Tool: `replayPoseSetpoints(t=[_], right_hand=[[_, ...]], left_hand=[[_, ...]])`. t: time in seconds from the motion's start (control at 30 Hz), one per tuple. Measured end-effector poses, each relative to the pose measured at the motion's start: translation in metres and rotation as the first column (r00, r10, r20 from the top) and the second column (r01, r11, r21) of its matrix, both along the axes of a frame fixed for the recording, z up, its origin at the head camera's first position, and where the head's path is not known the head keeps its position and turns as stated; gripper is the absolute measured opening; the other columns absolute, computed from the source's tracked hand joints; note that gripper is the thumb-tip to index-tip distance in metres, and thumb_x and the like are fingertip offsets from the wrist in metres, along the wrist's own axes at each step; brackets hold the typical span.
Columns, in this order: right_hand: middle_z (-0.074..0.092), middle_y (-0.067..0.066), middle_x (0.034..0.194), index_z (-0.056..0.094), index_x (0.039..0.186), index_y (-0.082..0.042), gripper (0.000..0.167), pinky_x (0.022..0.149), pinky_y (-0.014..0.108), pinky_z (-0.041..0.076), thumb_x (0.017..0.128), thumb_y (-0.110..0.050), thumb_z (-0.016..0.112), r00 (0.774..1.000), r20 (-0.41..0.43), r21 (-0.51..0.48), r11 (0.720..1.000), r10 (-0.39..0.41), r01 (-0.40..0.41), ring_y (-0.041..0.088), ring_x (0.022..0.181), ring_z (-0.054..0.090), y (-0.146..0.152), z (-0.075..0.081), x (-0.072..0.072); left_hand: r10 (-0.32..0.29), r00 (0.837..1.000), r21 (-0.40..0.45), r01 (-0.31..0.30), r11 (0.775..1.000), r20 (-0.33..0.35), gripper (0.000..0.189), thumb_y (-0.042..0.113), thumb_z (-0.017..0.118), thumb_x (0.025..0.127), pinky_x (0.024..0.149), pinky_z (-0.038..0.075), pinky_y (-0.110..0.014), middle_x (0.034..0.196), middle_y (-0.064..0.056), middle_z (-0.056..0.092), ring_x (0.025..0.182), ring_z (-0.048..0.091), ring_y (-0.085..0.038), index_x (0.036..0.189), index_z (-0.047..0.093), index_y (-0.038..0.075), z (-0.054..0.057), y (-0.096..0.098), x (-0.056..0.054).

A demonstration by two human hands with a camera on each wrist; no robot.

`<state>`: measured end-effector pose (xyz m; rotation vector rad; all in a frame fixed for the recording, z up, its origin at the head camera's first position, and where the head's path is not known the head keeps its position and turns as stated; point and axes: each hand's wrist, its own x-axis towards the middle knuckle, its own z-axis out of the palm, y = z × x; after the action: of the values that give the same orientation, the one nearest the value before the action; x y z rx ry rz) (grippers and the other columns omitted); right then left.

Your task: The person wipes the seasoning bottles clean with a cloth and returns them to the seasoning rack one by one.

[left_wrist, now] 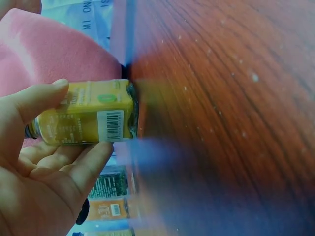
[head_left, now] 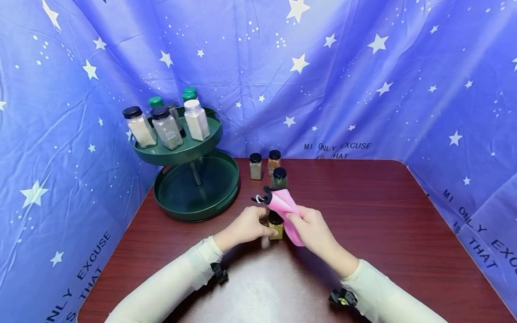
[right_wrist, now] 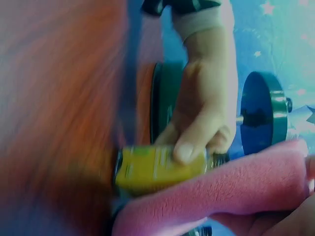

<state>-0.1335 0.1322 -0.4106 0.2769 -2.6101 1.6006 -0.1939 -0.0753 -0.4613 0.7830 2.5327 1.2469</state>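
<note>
Cloth (head_left: pixel 284 202), one — yellow jar (left_wrist: pixel 88 115), one — hands (head_left: pixel 247 228) (head_left: pixel 317 228), two

Makeshift studio-like setting; star-print drapes (head_left: pixel 347 80) on three sides; reddish wood-look table (head_left: pixel 363 202)

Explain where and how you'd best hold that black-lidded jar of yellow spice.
Grip the yellow spice jar by its flat-sided body, below the black lid, probably from the left: it is upright, and the pink cloth in the right hand crowds its right side.
</note>
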Motion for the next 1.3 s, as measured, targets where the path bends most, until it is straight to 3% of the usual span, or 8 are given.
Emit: replayPoseSetpoints(t=[0.13,0.37,0.47,0.6,0.73,1.03,1.17,1.3], right_hand=[[0.060,0.002,0.058,0.066,0.083,0.003,0.025,0.048,0.023,0.041,0.099,-0.013,0.057,0.984,0.168,-0.174,0.981,-0.060,0.089,0.010,0.049,0.053,-0.007,0.003,0.003],[0.056,-0.001,0.059,0.060,0.072,-0.003,0.028,0.048,0.024,0.041,0.098,-0.014,0.057,0.949,0.285,-0.309,0.924,-0.136,0.226,0.008,0.052,0.051,-0.011,-0.005,-0.005],[0.053,-0.005,0.060,0.058,0.072,-0.007,0.027,0.051,0.025,0.040,0.098,-0.015,0.056,0.928,0.350,-0.334,0.908,-0.130,0.253,0.008,0.054,0.048,-0.009,-0.018,-0.012],[0.062,-0.003,0.067,0.064,0.082,-0.007,0.021,0.061,0.026,0.049,0.098,-0.014,0.054,0.901,0.424,-0.403,0.872,-0.090,0.277,0.010,0.063,0.057,-0.005,-0.035,-0.020],[0.063,-0.003,0.066,0.063,0.080,-0.008,0.020,0.060,0.026,0.050,0.097,-0.013,0.054,0.888,0.454,-0.450,0.842,-0.073,0.299,0.010,0.061,0.059,-0.002,-0.035,-0.023],[0.061,-0.004,0.061,0.059,0.072,-0.012,0.027,0.053,0.024,0.049,0.099,-0.012,0.052,0.922,0.387,-0.593,0.771,0.020,0.232,0.007,0.056,0.059,0.007,-0.004,-0.021],[0.063,-0.003,0.064,0.060,0.075,-0.012,0.025,0.055,0.025,0.051,0.099,-0.012,0.052,0.923,0.385,-0.586,0.773,0.001,0.244,0.008,0.058,0.060,0.006,-0.005,-0.020],[0.062,-0.003,0.065,0.061,0.077,-0.011,0.022,0.058,0.027,0.051,0.097,-0.013,0.053,0.902,0.425,-0.503,0.810,-0.072,0.301,0.009,0.061,0.059,0.000,-0.021,-0.023]], left_hand=[[0.001,1.000,0.001,-0.001,1.000,-0.031,0.022,0.022,0.088,0.079,0.076,0.052,-0.022,0.082,0.016,0.073,0.078,0.065,-0.002,0.096,0.075,0.019,-0.001,0.001,0.000],[0.002,1.000,0.023,-0.001,1.000,-0.028,0.024,0.020,0.088,0.078,0.074,0.052,-0.022,0.081,0.014,0.073,0.078,0.065,-0.008,0.099,0.075,0.018,0.002,0.002,0.001],[0.007,0.999,0.023,-0.006,1.000,-0.033,0.026,0.021,0.088,0.079,0.075,0.053,-0.023,0.084,0.013,0.073,0.079,0.064,-0.006,0.101,0.075,0.018,0.003,0.002,0.002],[0.014,1.000,0.018,-0.013,1.000,-0.028,0.029,0.021,0.089,0.079,0.078,0.053,-0.023,0.088,0.012,0.075,0.082,0.065,-0.003,0.105,0.076,0.018,0.003,0.002,0.002],[0.012,0.999,0.010,-0.012,1.000,-0.032,0.031,0.022,0.089,0.078,0.080,0.054,-0.024,0.090,0.011,0.076,0.084,0.065,-0.004,0.106,0.076,0.017,0.003,0.003,0.003],[0.033,0.999,-0.010,-0.033,0.999,-0.030,0.028,0.023,0.088,0.079,0.079,0.054,-0.023,0.088,0.013,0.075,0.083,0.066,-0.003,0.104,0.076,0.019,-0.001,0.004,0.002],[0.023,0.999,-0.002,-0.023,1.000,-0.040,0.026,0.022,0.088,0.078,0.078,0.053,-0.022,0.085,0.015,0.074,0.081,0.066,-0.001,0.101,0.076,0.020,-0.003,0.005,0.001],[0.019,0.999,0.001,-0.019,1.000,-0.050,0.026,0.022,0.088,0.078,0.076,0.053,-0.022,0.083,0.016,0.073,0.079,0.064,0.000,0.100,0.075,0.020,-0.004,0.005,0.001]])
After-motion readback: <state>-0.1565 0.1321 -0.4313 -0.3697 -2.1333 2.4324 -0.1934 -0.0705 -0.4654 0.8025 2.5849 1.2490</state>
